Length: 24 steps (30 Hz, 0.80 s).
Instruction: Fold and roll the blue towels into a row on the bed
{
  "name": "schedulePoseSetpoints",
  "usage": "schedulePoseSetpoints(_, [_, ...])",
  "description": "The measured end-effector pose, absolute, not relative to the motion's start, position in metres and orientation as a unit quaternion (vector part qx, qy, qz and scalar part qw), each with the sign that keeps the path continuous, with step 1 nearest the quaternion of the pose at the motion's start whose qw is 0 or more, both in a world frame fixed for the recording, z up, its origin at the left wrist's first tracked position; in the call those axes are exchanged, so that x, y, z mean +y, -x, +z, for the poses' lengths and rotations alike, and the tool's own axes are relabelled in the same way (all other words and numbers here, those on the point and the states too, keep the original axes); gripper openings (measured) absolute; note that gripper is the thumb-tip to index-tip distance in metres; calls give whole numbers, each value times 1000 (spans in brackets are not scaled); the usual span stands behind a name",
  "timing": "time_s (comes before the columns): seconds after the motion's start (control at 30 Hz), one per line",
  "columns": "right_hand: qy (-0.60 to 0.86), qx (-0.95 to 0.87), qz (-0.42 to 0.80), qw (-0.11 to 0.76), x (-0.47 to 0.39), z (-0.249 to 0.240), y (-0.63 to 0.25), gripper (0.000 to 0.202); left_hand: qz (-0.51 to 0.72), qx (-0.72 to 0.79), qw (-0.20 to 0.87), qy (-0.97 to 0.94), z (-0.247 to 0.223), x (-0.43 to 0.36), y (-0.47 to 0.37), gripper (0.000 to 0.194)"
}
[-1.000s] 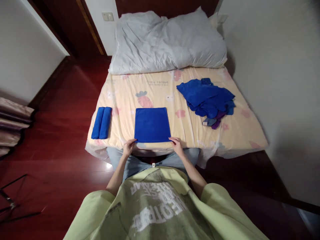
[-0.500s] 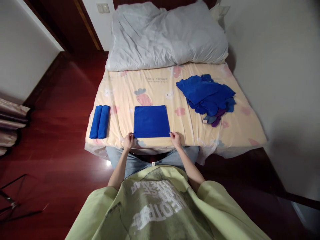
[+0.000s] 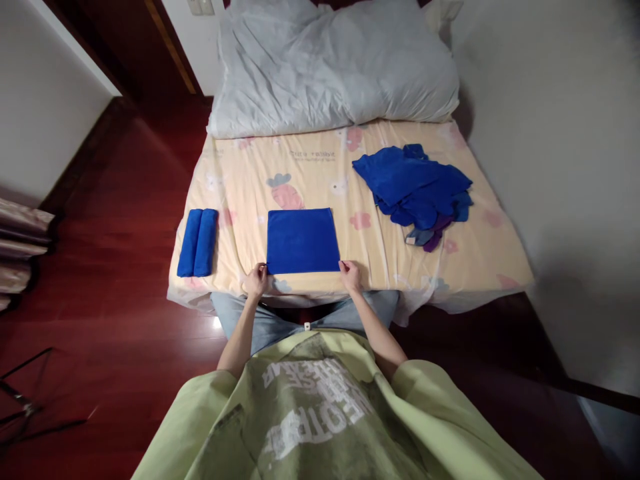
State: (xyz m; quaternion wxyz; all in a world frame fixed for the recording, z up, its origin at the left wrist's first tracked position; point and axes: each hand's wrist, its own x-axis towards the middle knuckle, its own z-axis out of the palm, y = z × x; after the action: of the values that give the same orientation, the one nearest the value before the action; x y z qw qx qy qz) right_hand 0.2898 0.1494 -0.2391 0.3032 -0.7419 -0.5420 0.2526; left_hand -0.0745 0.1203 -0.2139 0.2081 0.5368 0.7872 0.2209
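Observation:
A blue towel [image 3: 303,241] lies flat as a neat rectangle near the front of the bed. My left hand [image 3: 257,280] pinches its near left corner. At the near right corner, my right hand [image 3: 351,276] pinches the cloth in the same way. Two rolled blue towels [image 3: 197,243] rest side by side to the left. Off to the right is a loose heap of blue cloths [image 3: 413,187], with a purple piece [image 3: 439,233] and a grey-blue piece showing at its near edge.
The bed [image 3: 240,180] has a pale yellow printed sheet, and a bulky white quilt [image 3: 330,67] fills its far end. A wall [image 3: 565,167] stands to the right. At lower left, thin black stand legs [image 3: 25,403] sit on the dark red floor, below a curtain [image 3: 23,243].
Both hands still pinch the towel's near corners, and the towel lies as before. Only the camera's view has shifted slightly.

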Motion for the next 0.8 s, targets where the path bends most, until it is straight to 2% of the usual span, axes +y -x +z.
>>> schedulePoseSetpoints(0.17, [761,-545,230,264,151,-237,-288,40,209,799,214,-521,-211,125,72,30])
schedulePoseSetpoints(0.63, [775,-525,223,273,158,-241,-287,29,234,808,169,-514,-214,126,64,21])
schedulePoseSetpoints(0.8, [783,-518,244,243,159,-231,-285,24,262,797,151,-523,-213,125,61,16])
